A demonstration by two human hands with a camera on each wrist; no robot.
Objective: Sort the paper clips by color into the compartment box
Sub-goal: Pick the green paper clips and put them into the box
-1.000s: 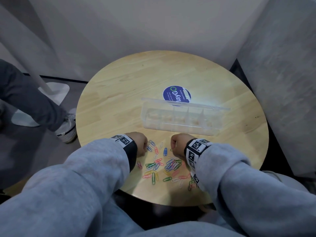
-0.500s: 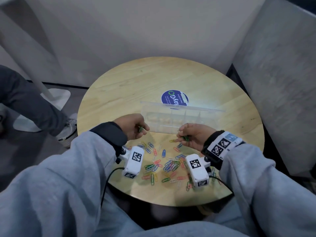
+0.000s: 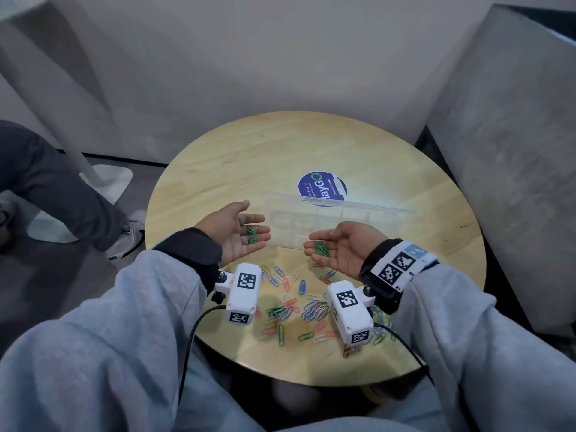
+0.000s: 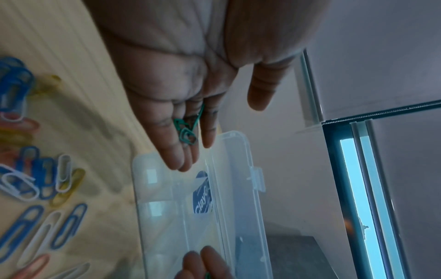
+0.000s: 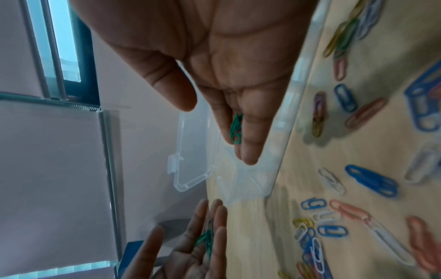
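Observation:
Both hands hover palm up in front of the clear compartment box (image 3: 339,227), whose lid (image 3: 338,203) stands open behind it. My left hand (image 3: 246,233) lies flat, with a few green paper clips (image 3: 252,236) resting on its fingers. A few more green clips (image 3: 321,248) rest on the straight fingers of my right hand (image 3: 335,249). The left wrist view shows green clips (image 4: 187,132) on the left fingers above the box (image 4: 190,207). In the right wrist view, green clips (image 5: 236,128) lie on the right fingers near the box's end (image 5: 250,179). A loose pile of mixed-colour clips (image 3: 299,307) lies near the table's front edge.
The round wooden table (image 3: 249,163) carries a blue sticker (image 3: 322,190) behind the box. Another person's leg and shoe (image 3: 62,194) are at the left by a white stand base (image 3: 106,179). A grey block (image 3: 514,151) borders the table's right side.
Both hands rose from the clip pile, each pinching green clips, then turned palm up and opened in front of the box. The clips now lie on flat fingers.

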